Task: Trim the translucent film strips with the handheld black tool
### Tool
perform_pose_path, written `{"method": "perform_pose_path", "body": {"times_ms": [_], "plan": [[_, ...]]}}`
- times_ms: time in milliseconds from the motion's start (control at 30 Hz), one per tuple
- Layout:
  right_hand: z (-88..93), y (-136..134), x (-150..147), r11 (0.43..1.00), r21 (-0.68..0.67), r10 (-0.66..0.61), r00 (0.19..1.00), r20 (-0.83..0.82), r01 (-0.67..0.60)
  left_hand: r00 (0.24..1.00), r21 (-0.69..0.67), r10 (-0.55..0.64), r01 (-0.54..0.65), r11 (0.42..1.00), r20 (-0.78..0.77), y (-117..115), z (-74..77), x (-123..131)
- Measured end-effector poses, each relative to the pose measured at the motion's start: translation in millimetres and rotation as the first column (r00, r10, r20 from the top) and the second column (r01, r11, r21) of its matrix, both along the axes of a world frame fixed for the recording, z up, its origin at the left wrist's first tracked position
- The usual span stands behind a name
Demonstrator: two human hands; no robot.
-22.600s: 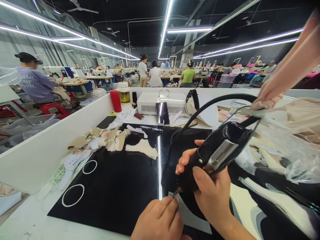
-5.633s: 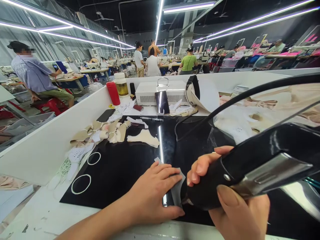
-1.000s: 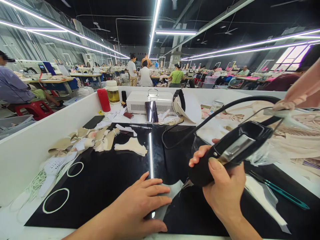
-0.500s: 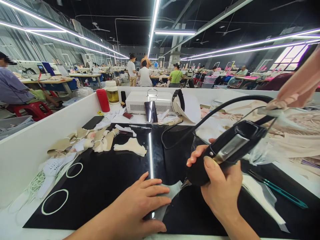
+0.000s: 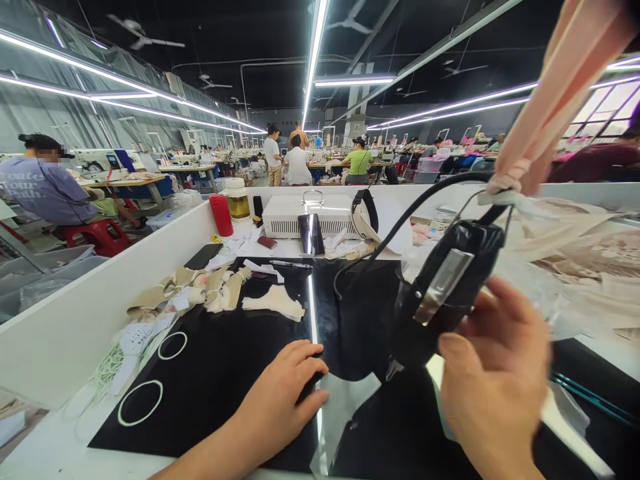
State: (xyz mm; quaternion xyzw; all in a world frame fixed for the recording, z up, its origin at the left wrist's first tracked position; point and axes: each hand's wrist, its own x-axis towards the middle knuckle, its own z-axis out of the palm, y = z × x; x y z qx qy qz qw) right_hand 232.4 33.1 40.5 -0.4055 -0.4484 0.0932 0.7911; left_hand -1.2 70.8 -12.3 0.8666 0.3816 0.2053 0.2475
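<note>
Over black mat [image 5: 215, 373], grips unclenched: left hand [image 5: 283, 387] by translucent piece [image 5: 346, 397], right hand [image 5: 495, 377] beside black tool [image 5: 443, 287].

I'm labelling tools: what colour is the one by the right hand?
The tool is black, its plate silvery; head view shows it.

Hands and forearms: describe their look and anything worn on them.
The left hand and right hand are bare, with no gloves or rings visible. The left forearm shows no sleeve or watch. Blur hides the right hand's finer detail.
</note>
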Motion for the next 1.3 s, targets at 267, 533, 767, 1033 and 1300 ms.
{"method": "perform_pose_path", "body": {"times_ms": [267, 533, 767, 1033, 1300], "plan": [[-34.2, -16, -8, 0.966, -0.222, 0.259, 0.470, 0.844, -0.135, 0.976, -0.050, 0.008, 0.002, 0.999, 0.216, 0, -10.4, 3], [-66.8, 19, -18, 0.871, -0.472, 0.465, 0.536, 0.705, -0.136, 0.898, -0.332, 0.195, -0.059, 0.941, 0.394, 11, -3.3, -1], [-39.8, 49, -44, 0.823, -0.549, 0.524, 0.568, 0.635, -0.145, 0.765, -0.420, 0.319, -0.071, 0.905, 0.559, 43, 5.5, -18], [-24.9, 106, -84, 0.853, -0.521, 0.438, 0.534, 0.723, 0.005, 0.768, -0.287, 0.384, -0.268, 0.919, 0.512, 117, 22.0, -46], [-39.9, 130, -91, 0.863, -0.434, 0.349, 0.314, 0.883, 0.260, 0.906, -0.062, 0.324, -0.319, 0.946, 0.274, 153, 8.0, -43]]}}
